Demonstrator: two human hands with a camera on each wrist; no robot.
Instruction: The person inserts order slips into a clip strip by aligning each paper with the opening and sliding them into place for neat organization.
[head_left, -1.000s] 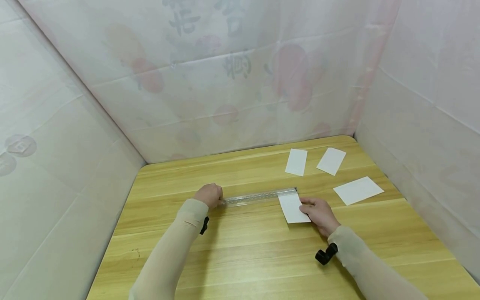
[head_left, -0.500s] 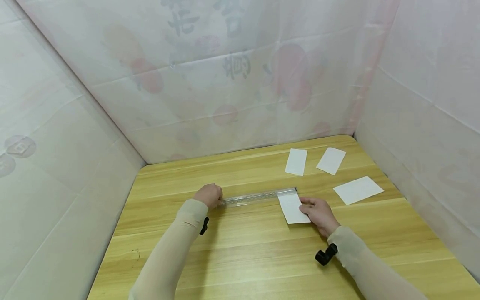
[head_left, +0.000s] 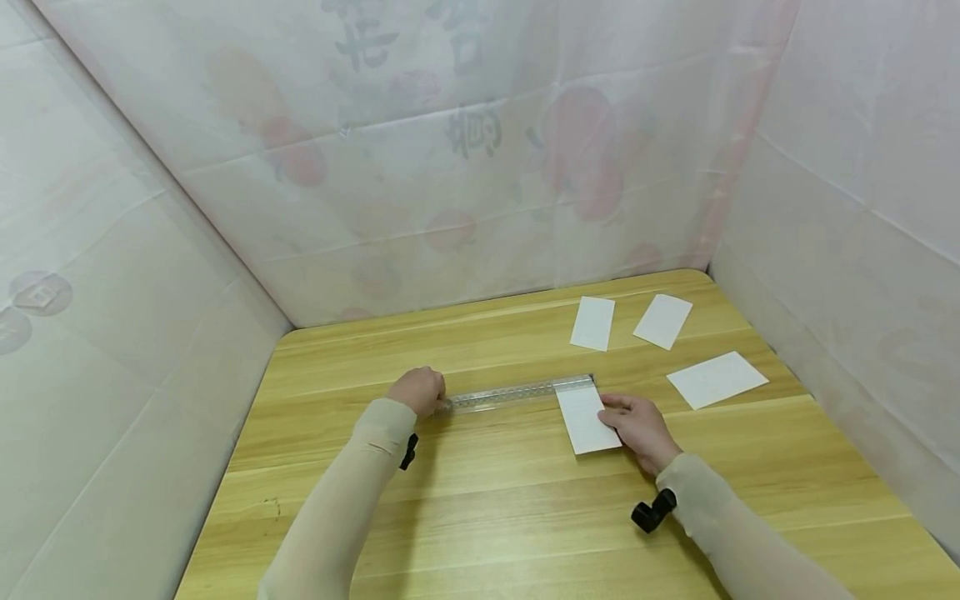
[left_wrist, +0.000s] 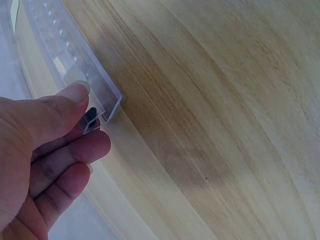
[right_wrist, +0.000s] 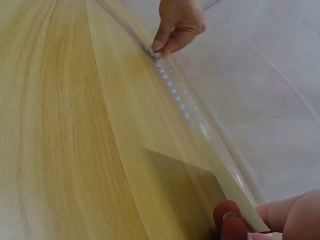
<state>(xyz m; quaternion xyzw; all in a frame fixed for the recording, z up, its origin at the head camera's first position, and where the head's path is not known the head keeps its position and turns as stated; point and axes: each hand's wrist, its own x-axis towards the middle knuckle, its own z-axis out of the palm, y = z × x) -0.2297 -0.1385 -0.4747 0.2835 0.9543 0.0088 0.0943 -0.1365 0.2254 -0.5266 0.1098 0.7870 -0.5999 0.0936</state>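
Observation:
A clear plastic channel strip [head_left: 510, 395] with a folded profile and a row of bumps or holes spans the space between both hands. My left hand [head_left: 417, 390] pinches its left end; in the left wrist view the thumb [left_wrist: 75, 93] lies on top and fingers curl beneath. At the strip's right end, the top edge of a white card [head_left: 587, 418] shows through the clear plastic. My right hand [head_left: 637, 429] pinches that card by its right edge, thumb on its upper face. In the right wrist view the card [right_wrist: 231, 187] appears nearly edge-on, raised above the table.
Two white cards, a left one [head_left: 592, 323] and a right one [head_left: 663, 322], lie at the back right of the wooden table [head_left: 487, 517]. Another white card [head_left: 717, 381] lies nearer the right edge. Fabric screens [head_left: 480, 192] stand around the back and sides.
The near edge of the white card has dropped slightly toward me and now slants. The strip and both hands have barely moved.

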